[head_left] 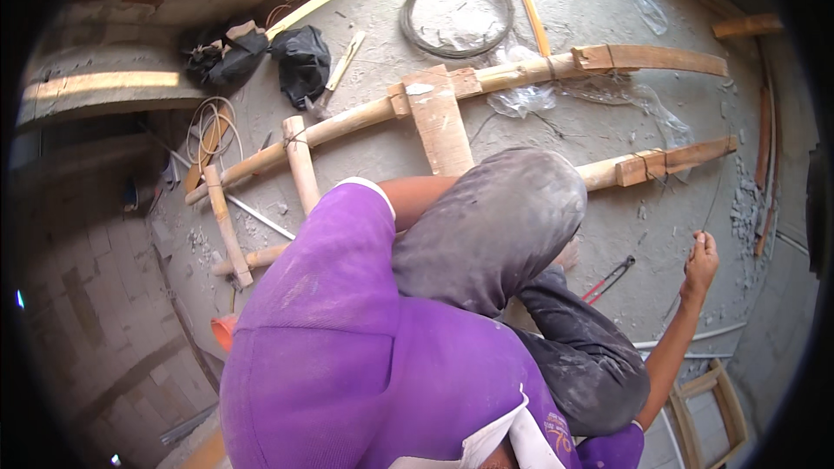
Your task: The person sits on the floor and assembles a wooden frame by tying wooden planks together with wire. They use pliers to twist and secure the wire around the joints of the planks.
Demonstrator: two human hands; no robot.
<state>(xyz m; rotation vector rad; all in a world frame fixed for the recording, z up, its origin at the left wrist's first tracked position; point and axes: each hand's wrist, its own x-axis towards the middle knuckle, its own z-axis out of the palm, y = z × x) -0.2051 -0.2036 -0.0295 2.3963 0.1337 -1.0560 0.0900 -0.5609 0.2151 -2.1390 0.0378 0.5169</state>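
My right hand (700, 262) is out to the right above the floor, fingers pinched on a thin dark wire (714, 201) that runs up past the end of the wooden frame. My left forearm (424, 198) goes behind my raised knee, which hides the left hand. In front of me lies a ladder-like frame of two long wooden poles (347, 124), joined by a wide board (439, 126) and round crosspieces (301, 165). Wire ties bind short wooden blocks (643, 167) to the poles. Red-handled nippers (612, 278) rest on the floor between my leg and right hand.
A coil of dark wire (407, 24) lies beyond the frame. Near black plastic bags (302, 59) is a wooden-handled hammer (346, 61). Clear plastic film (526, 100) and rubble (745, 208) litter the concrete floor. A small wooden frame (734, 404) stands at the lower right.
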